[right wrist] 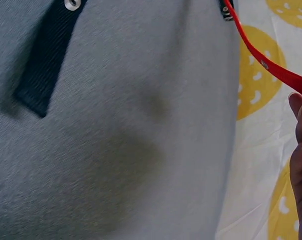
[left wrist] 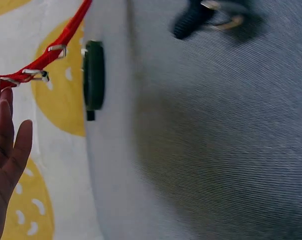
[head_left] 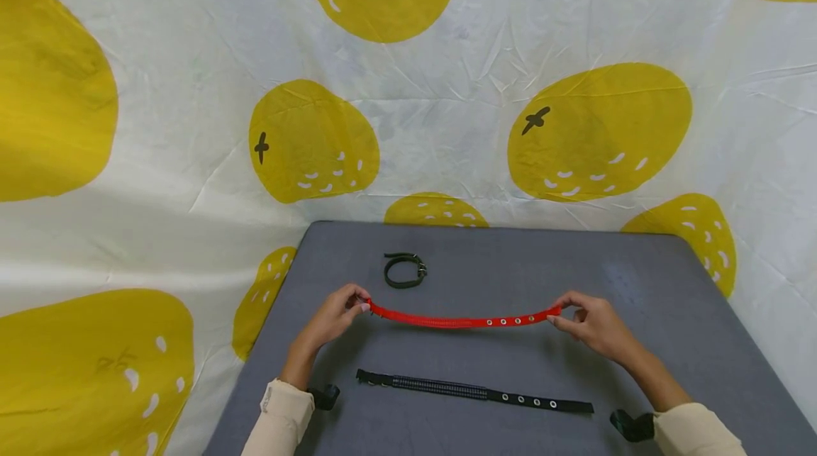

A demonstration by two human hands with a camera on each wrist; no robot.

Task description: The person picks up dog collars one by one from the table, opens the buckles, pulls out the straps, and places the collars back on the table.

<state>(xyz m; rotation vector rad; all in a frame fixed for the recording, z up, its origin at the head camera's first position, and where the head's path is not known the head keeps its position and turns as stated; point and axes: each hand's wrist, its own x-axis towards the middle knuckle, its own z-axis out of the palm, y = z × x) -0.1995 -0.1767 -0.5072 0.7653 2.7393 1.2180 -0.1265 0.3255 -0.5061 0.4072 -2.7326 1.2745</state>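
Pinching opposite ends, left hand (head_left: 333, 317) at nine o'clock and right hand (head_left: 595, 326) at three hold a sagging, metal-eyeleted red strap (head_left: 440, 322) above the textured counter (head_left: 542, 264).

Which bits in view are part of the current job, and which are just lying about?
In the job:
red strap, ends pinched by left grip and right grip

Seemingly just lying about, on the grey table:
black strap, laid out straight
looped dark strap

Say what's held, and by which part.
Red collar: left hand pinches the end with the buckle; right hand pinches the plain end past the eyelets.
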